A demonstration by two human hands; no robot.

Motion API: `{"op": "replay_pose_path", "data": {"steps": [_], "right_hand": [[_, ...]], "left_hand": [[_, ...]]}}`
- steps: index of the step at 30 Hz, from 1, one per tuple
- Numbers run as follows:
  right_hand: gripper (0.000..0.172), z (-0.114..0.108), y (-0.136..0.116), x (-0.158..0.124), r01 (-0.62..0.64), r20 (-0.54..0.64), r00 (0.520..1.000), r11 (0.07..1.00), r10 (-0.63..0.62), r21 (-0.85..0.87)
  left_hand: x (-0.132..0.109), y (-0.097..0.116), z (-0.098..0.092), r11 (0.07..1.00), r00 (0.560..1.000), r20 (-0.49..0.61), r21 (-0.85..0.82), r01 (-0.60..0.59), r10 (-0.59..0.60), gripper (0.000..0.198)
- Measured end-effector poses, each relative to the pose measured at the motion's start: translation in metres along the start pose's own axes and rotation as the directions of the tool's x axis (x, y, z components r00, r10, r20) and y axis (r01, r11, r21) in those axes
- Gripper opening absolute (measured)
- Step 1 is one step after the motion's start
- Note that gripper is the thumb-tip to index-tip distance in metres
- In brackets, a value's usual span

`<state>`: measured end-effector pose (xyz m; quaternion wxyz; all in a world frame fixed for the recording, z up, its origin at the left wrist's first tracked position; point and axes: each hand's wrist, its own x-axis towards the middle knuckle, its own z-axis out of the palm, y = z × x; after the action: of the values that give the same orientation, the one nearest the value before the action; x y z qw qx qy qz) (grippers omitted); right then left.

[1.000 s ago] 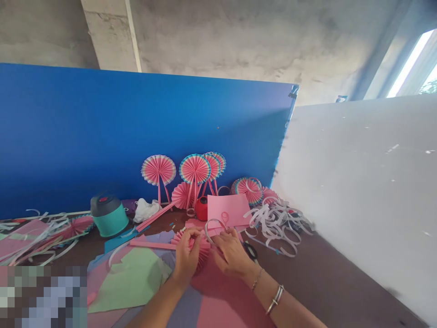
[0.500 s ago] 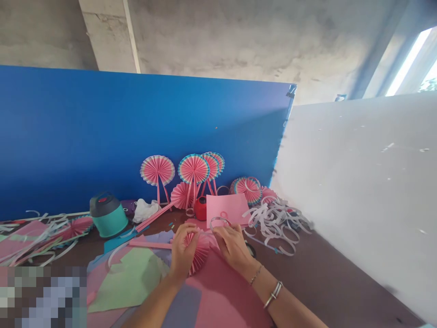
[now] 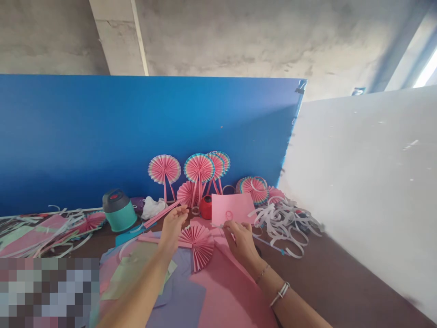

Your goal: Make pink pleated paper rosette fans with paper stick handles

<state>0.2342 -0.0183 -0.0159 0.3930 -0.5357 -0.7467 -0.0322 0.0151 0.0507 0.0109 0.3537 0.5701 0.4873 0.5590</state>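
A pink pleated paper fan [image 3: 201, 248], partly spread, lies on the sheets in front of me with its pink strip handle pointing left. My left hand [image 3: 174, 225] is raised just left of the fan, thumb and fingers pinched together. Anything between them is too small to make out. To the fan's right, my right hand [image 3: 241, 239] has its fingertips closed near the lower edge of an upright pink card [image 3: 235, 205]. A small pale bit shows at those fingertips, but its kind is unclear.
Several round pleated fans [image 3: 199, 167] stand against the blue panel [image 3: 102, 132]. A teal and grey container [image 3: 119, 214], a white crumpled piece [image 3: 153, 208] and a red object [image 3: 205, 207] sit behind. Curled white strips [image 3: 280, 223] pile at right. Coloured sheets [image 3: 184, 300] cover the front.
My left hand has come up and left off the pink fan, which now shows more fully. The clear ring seen at my right hand is no longer visible. The view has shifted slightly.
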Motion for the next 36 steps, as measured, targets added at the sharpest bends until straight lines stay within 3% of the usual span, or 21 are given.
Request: {"op": "replay_pose_path", "data": {"steps": [5,7,10,14,21,30,33,36], "right_hand": [[0.024,-0.003,0.002,0.000,-0.004,-0.026,1.000,1.000,0.004,-0.010],[0.023,-0.003,0.003,-0.001,-0.009,-0.039,0.999,1.000,0.010,0.011],[0.019,-0.001,0.005,-0.002,-0.023,-0.056,0.998,0.999,0.025,0.041],[0.019,0.000,0.005,-0.003,-0.029,-0.046,0.998,0.998,0.032,0.062],[0.019,-0.002,0.003,-0.004,-0.019,-0.071,0.997,0.996,0.025,0.092],[0.024,-0.006,0.008,-0.003,-0.034,-0.246,0.967,0.991,0.066,0.131],[0.024,-0.006,0.006,-0.004,-0.050,-0.284,0.955,0.989,0.088,0.138],[0.018,-0.004,0.004,-0.004,-0.072,-0.301,0.947,0.989,0.109,0.130]], "left_hand": [[-0.006,0.001,-0.009,0.970,0.969,0.226,0.197,-0.145,0.099,0.017],[-0.013,-0.005,-0.012,0.878,0.907,0.390,0.365,-0.310,0.158,0.020],[-0.022,-0.016,-0.015,0.630,0.772,0.618,0.541,-0.557,0.152,0.025],[-0.025,-0.023,-0.015,0.493,0.707,0.692,0.569,-0.659,0.146,0.020],[-0.019,-0.016,-0.014,0.423,0.711,0.673,0.594,-0.684,0.204,0.012],[-0.006,0.024,-0.020,0.520,0.747,0.556,0.544,-0.658,0.364,0.015],[-0.004,0.040,-0.019,0.490,0.761,0.540,0.585,-0.646,0.359,0.011],[-0.009,0.049,-0.014,0.518,0.798,0.548,0.621,-0.589,0.251,0.010]]}}
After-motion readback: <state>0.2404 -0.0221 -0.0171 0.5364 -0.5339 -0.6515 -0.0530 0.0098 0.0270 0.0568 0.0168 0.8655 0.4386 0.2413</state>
